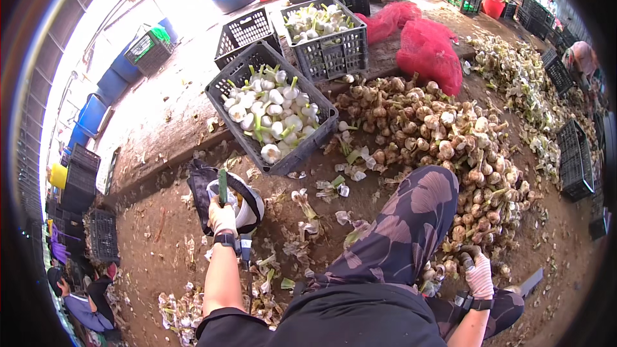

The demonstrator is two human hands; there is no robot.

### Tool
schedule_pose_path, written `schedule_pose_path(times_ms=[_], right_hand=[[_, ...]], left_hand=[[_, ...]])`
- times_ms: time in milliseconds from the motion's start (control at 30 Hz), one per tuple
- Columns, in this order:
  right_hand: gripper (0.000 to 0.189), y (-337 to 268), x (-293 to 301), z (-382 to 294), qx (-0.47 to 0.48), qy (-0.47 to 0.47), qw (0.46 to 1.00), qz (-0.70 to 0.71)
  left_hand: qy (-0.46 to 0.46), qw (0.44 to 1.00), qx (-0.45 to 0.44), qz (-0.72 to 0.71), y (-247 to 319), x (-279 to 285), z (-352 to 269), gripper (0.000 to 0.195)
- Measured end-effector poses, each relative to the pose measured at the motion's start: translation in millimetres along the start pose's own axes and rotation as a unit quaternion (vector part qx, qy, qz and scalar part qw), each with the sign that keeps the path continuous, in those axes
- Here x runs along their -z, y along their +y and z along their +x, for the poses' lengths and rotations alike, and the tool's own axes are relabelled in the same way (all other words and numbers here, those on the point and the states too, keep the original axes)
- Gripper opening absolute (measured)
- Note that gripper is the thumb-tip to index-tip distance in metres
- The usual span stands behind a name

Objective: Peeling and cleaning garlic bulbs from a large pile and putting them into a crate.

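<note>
My left hand (222, 218), in a pale glove, grips a long green object (222, 187) above a dark bag with a white lining (249, 209). What the green object is cannot be told. At the near edge of a heap of unpeeled garlic bulbs (434, 127) is my right hand (477, 274), in a striped glove with dark fingertips; its fingers are bent and their grip is unclear. A flat metal blade (531, 282) shows beside my right knee. Ahead, a dark plastic crate (270, 169) holds cleaned white garlic bulbs (274, 111) with cut stems.
Behind it stand another crate of garlic (332, 60) and a slatted crate (246, 33). Red mesh sacks (426, 53) lie beyond the heap. Garlic skins (299, 246) litter the ground. A low ledge (159, 173) crosses the left. One person (91, 306) sits lower left, another (581, 60) far right.
</note>
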State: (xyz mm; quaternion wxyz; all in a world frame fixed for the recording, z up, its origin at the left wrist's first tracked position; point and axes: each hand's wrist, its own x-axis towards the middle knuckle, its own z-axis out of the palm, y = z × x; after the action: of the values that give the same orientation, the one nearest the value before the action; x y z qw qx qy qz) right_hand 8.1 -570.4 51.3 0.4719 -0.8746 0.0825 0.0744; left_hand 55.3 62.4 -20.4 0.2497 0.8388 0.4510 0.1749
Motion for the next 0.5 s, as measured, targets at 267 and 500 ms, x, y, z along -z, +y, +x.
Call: schedule_pose_path(times_ms=[267, 500], right_hand=[[0.021, -3.0, -0.2, -4.0, -0.016, -0.008, 0.999, -0.027], [0.022, -6.4, 22.9, -18.5, -0.002, 0.045, 0.999, 0.01]], left_hand=[[-0.097, 0.977, 0.049, 0.181, -2.3, 7.8, -5.6, 0.042], [0.036, 0.988, -0.146, -0.032, 39.7, -22.3, -20.8, 0.032]])
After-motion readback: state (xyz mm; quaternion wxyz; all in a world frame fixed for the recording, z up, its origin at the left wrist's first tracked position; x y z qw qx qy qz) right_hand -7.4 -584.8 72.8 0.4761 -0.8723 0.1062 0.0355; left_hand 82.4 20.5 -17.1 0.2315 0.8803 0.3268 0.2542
